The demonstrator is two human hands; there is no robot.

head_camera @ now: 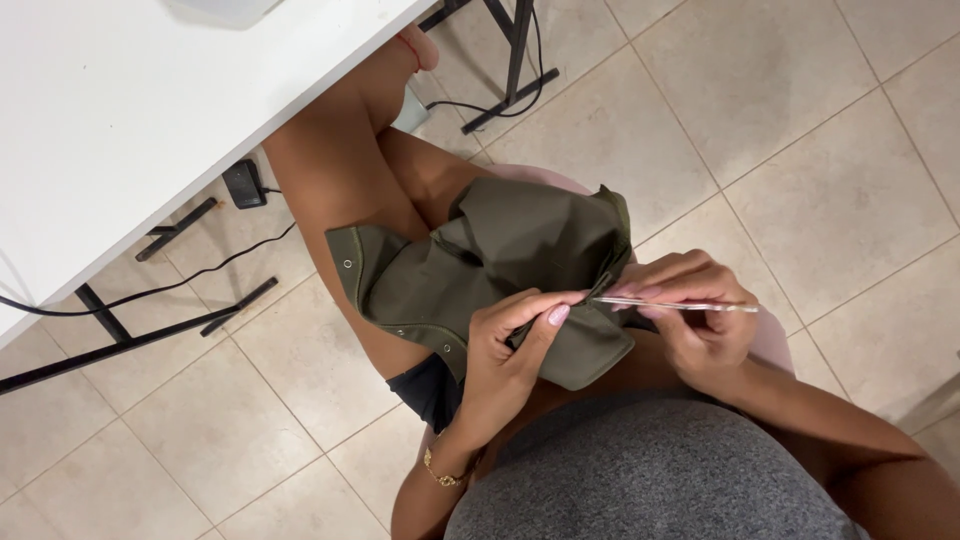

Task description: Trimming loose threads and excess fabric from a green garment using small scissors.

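An olive green garment (480, 270) with metal snap studs lies across my lap. My left hand (510, 345) pinches a fold of its cloth near the lower right edge. My right hand (690, 310) holds a thin, pale, rod-like tool (680, 305), perhaps a seam ripper. Its tip points left at the cloth, right beside my left thumb and fingertips. A gold bracelet (440, 472) sits on my left wrist.
A white table (120, 110) with black metal legs stands at the upper left, black cables and a small black adapter (243, 183) beneath it. Beige tiled floor (780, 130) spreads to the right. My bare knees reach under the table edge.
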